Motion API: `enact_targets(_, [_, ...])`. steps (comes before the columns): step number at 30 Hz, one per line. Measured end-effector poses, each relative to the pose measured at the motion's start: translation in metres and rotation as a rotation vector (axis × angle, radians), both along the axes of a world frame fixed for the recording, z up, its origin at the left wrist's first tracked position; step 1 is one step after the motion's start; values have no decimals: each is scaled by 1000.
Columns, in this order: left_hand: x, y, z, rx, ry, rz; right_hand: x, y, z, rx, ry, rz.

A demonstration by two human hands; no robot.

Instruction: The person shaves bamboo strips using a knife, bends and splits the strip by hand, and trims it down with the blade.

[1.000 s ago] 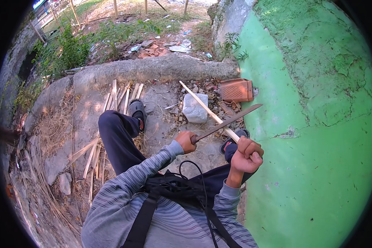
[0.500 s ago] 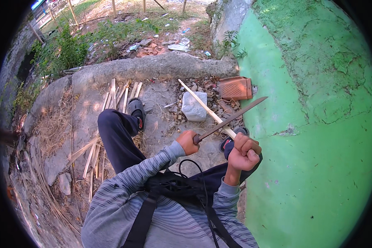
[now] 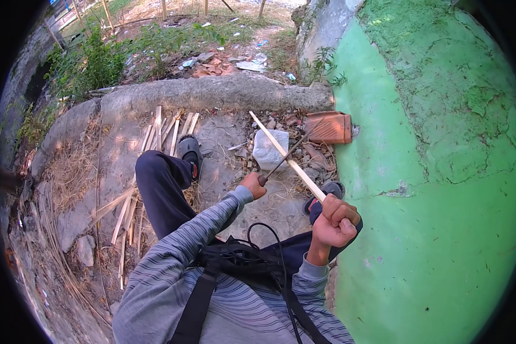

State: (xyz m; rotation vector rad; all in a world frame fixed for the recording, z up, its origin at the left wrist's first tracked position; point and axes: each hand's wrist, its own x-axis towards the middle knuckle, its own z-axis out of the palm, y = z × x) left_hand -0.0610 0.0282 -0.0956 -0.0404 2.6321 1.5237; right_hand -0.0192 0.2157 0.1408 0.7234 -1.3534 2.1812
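Observation:
My left hand (image 3: 253, 186) grips the dark handle of a machete (image 3: 278, 168). Its narrow blade points up and right, crossing a pale strip of split bamboo or wood (image 3: 307, 180) about midway. The near end of this strip is in my closed right hand (image 3: 336, 221), thumb side toward me. From there the strip slants away to the upper left, its far part passing over a whitish block (image 3: 265, 153). Whether the blade presses on the strip where they cross, I cannot tell.
More pale strips (image 3: 127, 221) lie on the ground to the left, beside my shoe (image 3: 190, 153). An orange clay tile (image 3: 329, 127) sits by the green wall (image 3: 430, 246) on the right. Across the far side runs a low concrete ledge (image 3: 200, 93).
The machete has slid along the strip, away from my right hand toward the white block, and its blade looks steeper and foreshortened. My left hand shifted slightly; my right hand stays nearly in place.

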Motion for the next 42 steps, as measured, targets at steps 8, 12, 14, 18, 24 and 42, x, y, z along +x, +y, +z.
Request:
enact_targets(8, [18,20,46,191,-13,-136,-7,7,4,-15,-2,-36])
enact_targets(12, [-1,13,5,118,19,-104,-7,5,1,-62,-45,-28])
enact_targets(14, [-3,19,9,54,47,-88,-9,20,-2,-110,-62,-49])
enact_targets(18, [6,36,34,37,-2,-80,-13,28,2,-207,-89,-99])
enact_targets(24, [14,28,18,86,134,-34,-8,16,2,-161,-76,-48])
enact_targets(42, [5,17,37,-41,40,-3,-11,25,2,-205,-85,-78])
